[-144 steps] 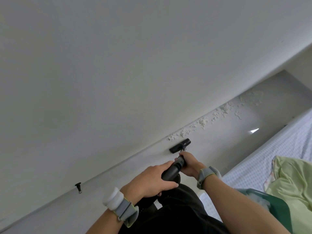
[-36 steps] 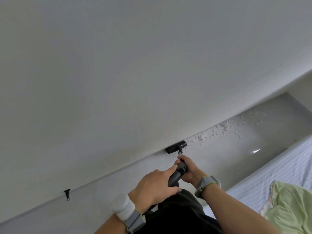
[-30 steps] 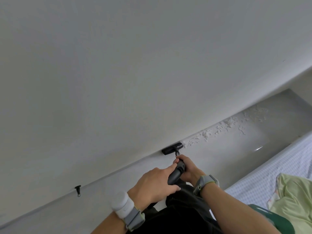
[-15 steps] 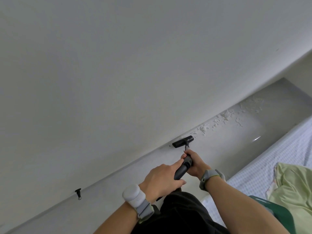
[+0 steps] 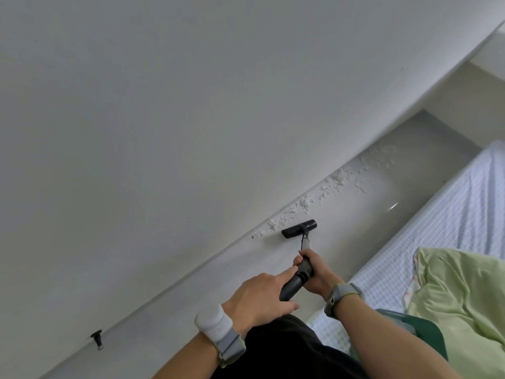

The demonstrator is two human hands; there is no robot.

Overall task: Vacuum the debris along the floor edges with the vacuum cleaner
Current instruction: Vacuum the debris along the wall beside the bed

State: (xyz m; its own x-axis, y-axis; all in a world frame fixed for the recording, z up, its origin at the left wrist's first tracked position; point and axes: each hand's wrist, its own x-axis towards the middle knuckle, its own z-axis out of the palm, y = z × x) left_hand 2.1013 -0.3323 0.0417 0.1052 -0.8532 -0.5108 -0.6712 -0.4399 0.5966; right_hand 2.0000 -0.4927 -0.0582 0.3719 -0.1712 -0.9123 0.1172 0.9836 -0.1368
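Observation:
The vacuum cleaner's black wand runs down from my hands to a black floor nozzle on the pale grey floor, a little off the wall's foot. White flaky debris lies in a strip along the wall edge, from just left of the nozzle up toward the far corner. My left hand wraps the wand's near end. My right hand grips it further down, closer to the nozzle. Both wrists wear bands.
A white wall fills the left and top. A bed with a checked sheet borders the narrow floor strip on the right, with a light green blanket and a green basin. A black door stopper sits at the wall's foot, lower left.
The nozzle has pulled back from the wall's foot toward me and slightly right; small flakes now show to its left. Both hands keep their grip on the wand.

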